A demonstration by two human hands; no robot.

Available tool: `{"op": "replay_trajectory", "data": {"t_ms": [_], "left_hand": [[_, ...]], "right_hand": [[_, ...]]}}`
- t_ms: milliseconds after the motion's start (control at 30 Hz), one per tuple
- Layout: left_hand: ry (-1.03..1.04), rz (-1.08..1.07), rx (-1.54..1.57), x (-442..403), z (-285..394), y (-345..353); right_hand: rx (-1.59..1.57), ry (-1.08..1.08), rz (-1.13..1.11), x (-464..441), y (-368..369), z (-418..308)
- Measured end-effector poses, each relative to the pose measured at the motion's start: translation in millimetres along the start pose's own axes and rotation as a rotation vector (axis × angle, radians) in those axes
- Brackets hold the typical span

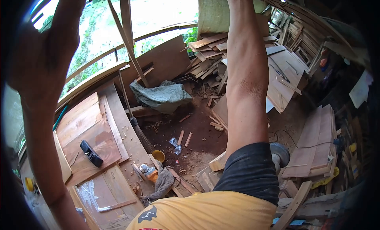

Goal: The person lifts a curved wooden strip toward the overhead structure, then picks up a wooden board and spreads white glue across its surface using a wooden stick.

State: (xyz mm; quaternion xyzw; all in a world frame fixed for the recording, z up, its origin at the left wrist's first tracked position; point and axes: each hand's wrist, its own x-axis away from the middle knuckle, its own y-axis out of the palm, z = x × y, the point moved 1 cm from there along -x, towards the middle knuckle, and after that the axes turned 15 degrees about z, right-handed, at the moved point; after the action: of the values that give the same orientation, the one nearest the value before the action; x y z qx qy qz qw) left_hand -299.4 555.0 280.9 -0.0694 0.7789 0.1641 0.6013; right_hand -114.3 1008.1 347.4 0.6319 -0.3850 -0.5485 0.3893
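My left hand (pixel 47 56) is raised close to the camera at the upper left, dark and cut off by the top edge. Its fingers are hidden, so what it holds, if anything, does not show. My right arm stretches straight up through the middle, and the hand is out of view beyond the top edge. Below and between the arms, a black object (pixel 91 153) lies on a wooden panel (pixel 79 121). An orange power tool (pixel 150 173) rests beside a grey cloth (pixel 163 184) at the bench edge.
A green-grey sheet (pixel 162 96) lies near scrap boards (pixel 208 57) at the back. A broom (pixel 140 135) leans by the bench. Wood offcuts (pixel 188 139) lie on the dirt floor. At right are stacked panels (pixel 310 145), a cable and a round metal piece (pixel 280 154).
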Motion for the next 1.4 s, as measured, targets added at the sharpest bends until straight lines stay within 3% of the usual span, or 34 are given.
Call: {"op": "replay_trajectory", "data": {"t_ms": [33,167,233,300,333,400,467,667,800,833,867,933,967,1067,1233,1333,1400], "left_hand": [[-0.013,0.014,0.035,0.9,10.7,9.6],[-0.024,0.086,0.224,-8.5,65.0,43.3],[-0.026,0.11,0.32,-13.1,89.0,57.6],[0.03,0.158,0.433,-11.4,102.8,69.1],[0.115,0.216,0.519,-3.7,95.2,80.0],[0.226,0.275,0.573,3.7,92.0,90.9],[0.186,0.23,0.414,-0.7,114.4,80.3],[0.23,0.202,0.11,-3.3,137.9,63.4],[0.231,0.191,0.014,19.8,108.0,72.4],[-0.035,0.086,0.233,19.0,114.2,67.6],[-0.305,-0.005,0.167,28.9,105.6,69.9],[-0.035,0.13,0.158,44.2,83.8,67.8],[-0.144,0.051,0.162,55.0,84.0,61.3],[-0.202,0.012,0.338,83.1,71.9,52.9],[-0.319,-0.108,0.36,102.2,48.4,65.6],[-0.538,-0.174,0.42,107.6,29.2,88.7],[-0.657,-0.156,0.433,122.9,26.7,96.4]], "right_hand": [[0.011,0.059,0.136,46.5,13.7,-13.6],[0.427,-0.288,0.018,-39.6,-25.2,-32.0],[0.609,-0.864,0.081,59.6,15.3,-82.0],[0.734,-1.571,-0.155,137.0,46.4,-101.3],[0.73,-1.804,-0.284,166.8,51.0,-94.2],[0.792,-2.02,-0.565,203.1,44.0,-51.4],[0.863,-2.14,-0.713,222.3,27.0,-11.4],[0.769,-2.351,-0.718,224.4,25.6,21.4],[0.661,-2.444,-0.7,215.7,37.2,32.7],[0.637,-2.462,-0.703,214.0,38.9,36.3],[0.617,-2.471,-0.705,212.7,41.5,41.7],[0.615,-2.494,-0.717,208.4,46.4,49.9],[0.631,-2.484,-0.734,208.6,45.3,54.5],[0.798,-2.453,-0.895,201.7,34.0,71.6],[0.967,-2.401,-1.09,198.5,14.6,103.5],[1.178,-2.291,-1.276,203.6,4.4,116.7],[1.172,-2.31,-1.265,197.4,-0.5,140.3]]}}
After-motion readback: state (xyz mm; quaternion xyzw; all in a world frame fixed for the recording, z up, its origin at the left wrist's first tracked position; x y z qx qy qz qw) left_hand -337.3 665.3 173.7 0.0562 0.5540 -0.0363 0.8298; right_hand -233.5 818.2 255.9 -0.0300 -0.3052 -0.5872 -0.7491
